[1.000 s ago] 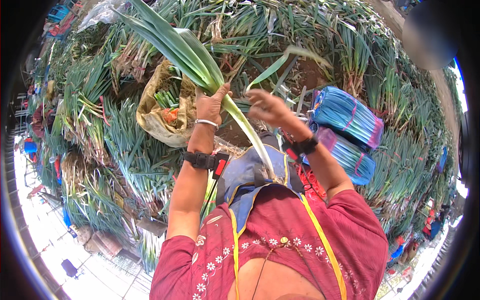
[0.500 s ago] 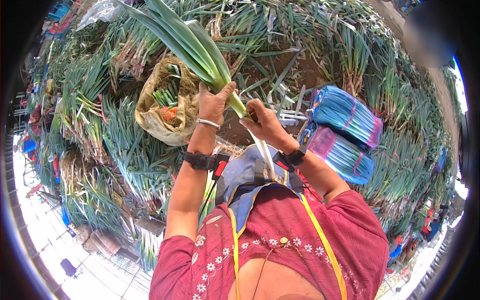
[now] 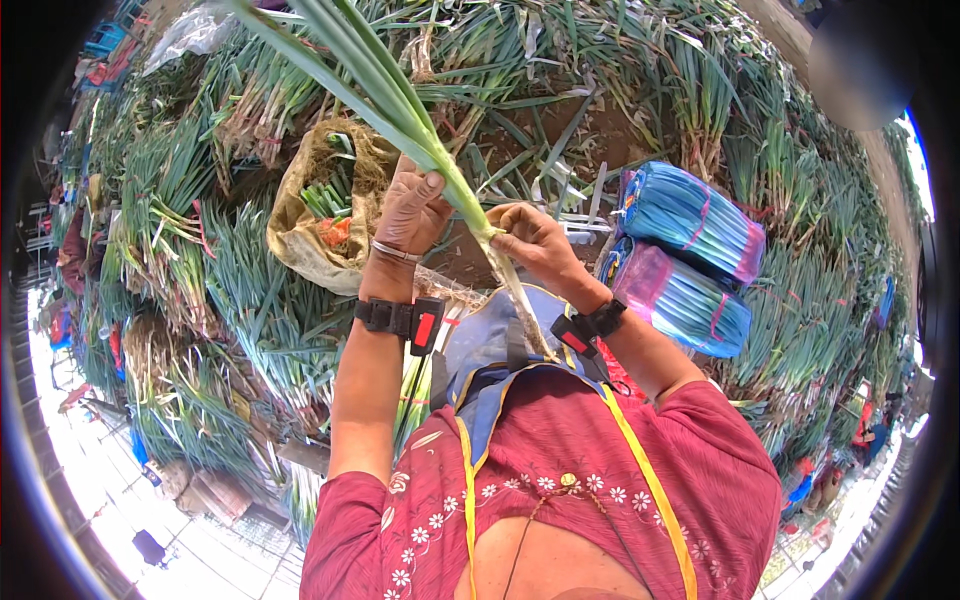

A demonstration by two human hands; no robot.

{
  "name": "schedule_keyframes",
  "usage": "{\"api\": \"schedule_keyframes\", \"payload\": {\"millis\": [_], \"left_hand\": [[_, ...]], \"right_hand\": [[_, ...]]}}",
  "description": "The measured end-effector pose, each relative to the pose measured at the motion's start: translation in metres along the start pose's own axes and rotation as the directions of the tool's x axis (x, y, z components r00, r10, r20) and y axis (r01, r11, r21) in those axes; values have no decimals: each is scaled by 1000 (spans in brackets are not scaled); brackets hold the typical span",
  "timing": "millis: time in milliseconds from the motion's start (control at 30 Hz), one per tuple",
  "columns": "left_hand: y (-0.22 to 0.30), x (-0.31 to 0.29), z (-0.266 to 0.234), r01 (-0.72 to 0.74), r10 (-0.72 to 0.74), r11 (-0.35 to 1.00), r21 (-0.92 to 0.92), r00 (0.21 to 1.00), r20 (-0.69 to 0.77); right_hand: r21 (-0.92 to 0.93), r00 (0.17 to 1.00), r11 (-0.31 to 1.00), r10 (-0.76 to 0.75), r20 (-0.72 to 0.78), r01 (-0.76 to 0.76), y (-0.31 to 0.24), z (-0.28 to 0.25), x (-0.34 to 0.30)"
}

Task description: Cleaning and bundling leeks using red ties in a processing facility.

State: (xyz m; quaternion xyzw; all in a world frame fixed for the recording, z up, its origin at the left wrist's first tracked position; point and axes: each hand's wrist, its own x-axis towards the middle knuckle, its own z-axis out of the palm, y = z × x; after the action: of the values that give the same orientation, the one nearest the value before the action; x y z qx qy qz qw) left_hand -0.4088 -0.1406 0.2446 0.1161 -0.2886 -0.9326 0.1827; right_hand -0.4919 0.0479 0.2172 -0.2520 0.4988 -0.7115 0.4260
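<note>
A long leek (image 3: 462,193) slants across the middle, its green leaves reaching to the upper left. Its lower stalk is pale with brownish soil, and the root end comes down to my blue apron (image 3: 480,345). My left hand (image 3: 412,207) holds the leek below the leaves, thumb beside the stalk and the other fingers partly hidden. Lower down, my right hand (image 3: 535,243) is closed, thumb and forefinger pinching the stalk's outer layer where green turns pale. Straps with small black and red devices sit on both wrists.
Left of my hands stands an open tan sack (image 3: 305,240) with cut green pieces and an orange item inside. Two blue-wrapped leek bundles (image 3: 690,222) lie at the right. Heaps of leeks (image 3: 270,290) surround me, and leaf scraps (image 3: 560,180) litter the brown ground ahead.
The leek's stalk now looks brownish and soiled where a clean white one showed before, and its leaves spread narrower. My left hand has shifted slightly left and down, its grip looser.
</note>
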Motion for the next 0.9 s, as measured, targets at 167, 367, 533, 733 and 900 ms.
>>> {"api": "schedule_keyframes", "payload": {"millis": [167,367,533,733,900], "left_hand": [[8,4,3,55,-21,965,256,991,-134],[5,7,17,125,-71,967,221,969,-236],[7,5,25,172,-125,976,130,942,-310],[1,7,-9,140,-104,986,91,943,-316],[2,5,-3,143,-104,985,102,944,-314]], "right_hand": [[-132,998,990,55,34,-50,0,-1,-16],[233,962,945,257,-89,-231,2,7,-24],[312,958,914,285,-31,-261,2,-6,-31],[463,945,832,207,253,-306,-34,-24,-42],[704,970,674,82,230,-224,-46,-55,-25]]}}
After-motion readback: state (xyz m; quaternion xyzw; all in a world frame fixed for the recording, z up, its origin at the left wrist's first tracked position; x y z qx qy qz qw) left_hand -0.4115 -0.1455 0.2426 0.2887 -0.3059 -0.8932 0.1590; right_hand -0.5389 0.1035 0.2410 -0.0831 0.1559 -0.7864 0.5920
